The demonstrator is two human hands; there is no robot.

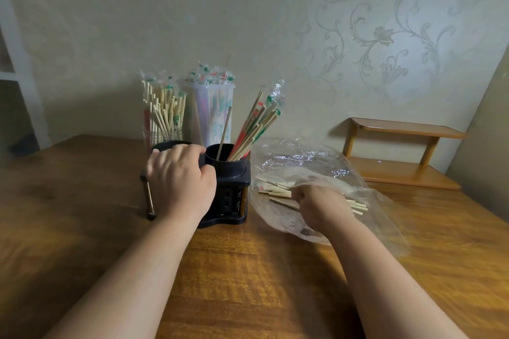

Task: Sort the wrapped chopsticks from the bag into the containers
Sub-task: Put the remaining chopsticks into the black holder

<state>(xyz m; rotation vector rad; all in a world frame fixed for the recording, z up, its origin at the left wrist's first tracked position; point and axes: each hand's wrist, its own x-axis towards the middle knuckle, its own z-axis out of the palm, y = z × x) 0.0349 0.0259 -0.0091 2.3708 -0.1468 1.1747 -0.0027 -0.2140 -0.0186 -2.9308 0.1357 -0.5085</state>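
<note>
Black plastic holder (234,173), two round cups joined, is standing on the wooden table (248,270).

Left hand (180,181): reaching forward from a bare forearm, palm down, and gripping the holder. Its fingers are curling over the left cup's rim and the thumb is pointing toward the right cup. This cup's contents are lying hidden beneath the hand.

Right hand (321,208): lying inside the clear plastic bag (316,159), just right of the holder. Its fingers are bending down onto the loose wrapped chopsticks (275,187) lying flat there. Whether it is pinching one cannot be told through the film and blur.

Right cup: holding a leaning bundle (256,126) of wrapped pairs, fanning up and rightward, with one thin brown stick (225,129) standing beside them.

Clear jar (162,118), behind the holder at left: holding upright wrapped pairs.

Translucent tub (212,107), beside the jar: standing full, wrapper tips showing above its rim.

Low wooden shelf (399,168): sitting at the far right, against the wall.
</note>
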